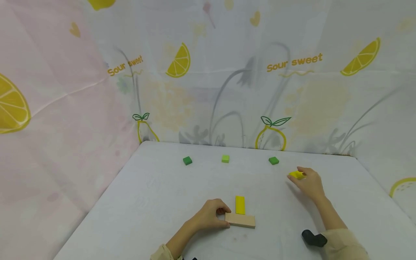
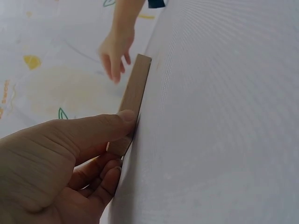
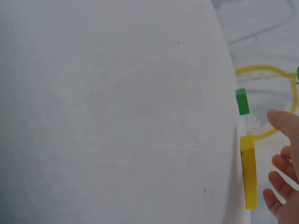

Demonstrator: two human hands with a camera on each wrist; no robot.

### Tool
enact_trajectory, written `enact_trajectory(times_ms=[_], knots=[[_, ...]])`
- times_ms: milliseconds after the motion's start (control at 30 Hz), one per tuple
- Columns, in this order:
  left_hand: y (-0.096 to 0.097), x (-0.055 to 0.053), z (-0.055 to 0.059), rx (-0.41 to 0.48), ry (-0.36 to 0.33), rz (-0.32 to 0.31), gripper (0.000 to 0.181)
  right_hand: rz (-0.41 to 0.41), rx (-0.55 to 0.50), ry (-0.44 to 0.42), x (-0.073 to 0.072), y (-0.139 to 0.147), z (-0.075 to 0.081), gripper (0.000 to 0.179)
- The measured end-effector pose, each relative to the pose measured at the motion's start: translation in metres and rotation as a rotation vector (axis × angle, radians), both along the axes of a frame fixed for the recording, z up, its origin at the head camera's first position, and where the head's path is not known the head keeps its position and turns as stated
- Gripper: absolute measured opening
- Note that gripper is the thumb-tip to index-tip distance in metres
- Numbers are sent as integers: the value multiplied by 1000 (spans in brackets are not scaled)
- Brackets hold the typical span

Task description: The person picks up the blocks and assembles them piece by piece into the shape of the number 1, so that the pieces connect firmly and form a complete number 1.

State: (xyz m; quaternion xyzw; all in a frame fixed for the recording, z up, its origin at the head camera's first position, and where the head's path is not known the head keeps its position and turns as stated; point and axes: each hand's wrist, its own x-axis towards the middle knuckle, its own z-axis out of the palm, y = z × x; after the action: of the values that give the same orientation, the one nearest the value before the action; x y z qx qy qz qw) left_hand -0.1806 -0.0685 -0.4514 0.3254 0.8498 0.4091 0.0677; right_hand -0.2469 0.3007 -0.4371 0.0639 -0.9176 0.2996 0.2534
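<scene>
My left hand [image 1: 210, 216] pinches the left end of a plain wooden block [image 1: 240, 220] between thumb and fingers. In the left wrist view, the thumb presses on that block [image 2: 134, 91] near its lower end. A small yellow block [image 1: 240, 205] lies behind the wooden one, its near end against or very close to it. Farther back on the right, my right hand [image 1: 310, 185] is at a second yellow block [image 1: 295, 175]. The right wrist view shows the right hand's fingers [image 3: 280, 184] spread and apart from that yellow block [image 3: 250, 175].
Along the back of the white table [image 1: 156, 195] lie a dark green block [image 1: 187, 160], a light green block [image 1: 225, 159] and another green block [image 1: 273, 160]. A black device [image 1: 313, 239] is at the right sleeve. Lemon-printed cloth [image 1: 208, 86] hangs behind the table.
</scene>
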Motion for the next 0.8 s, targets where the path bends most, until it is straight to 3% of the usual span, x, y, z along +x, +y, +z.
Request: enact_trajectory(times_ms=[133,300,800], knots=[[0,0,-1,0,-3,3,32,-46,48,-64,-2,8,-1,53],[-1,0,-1,0,4,2,32,-79,112,-209,-3,13,-2,66],[-2,1,0,7,-16,2,31,-109,37,-482,-6,21,0,99]])
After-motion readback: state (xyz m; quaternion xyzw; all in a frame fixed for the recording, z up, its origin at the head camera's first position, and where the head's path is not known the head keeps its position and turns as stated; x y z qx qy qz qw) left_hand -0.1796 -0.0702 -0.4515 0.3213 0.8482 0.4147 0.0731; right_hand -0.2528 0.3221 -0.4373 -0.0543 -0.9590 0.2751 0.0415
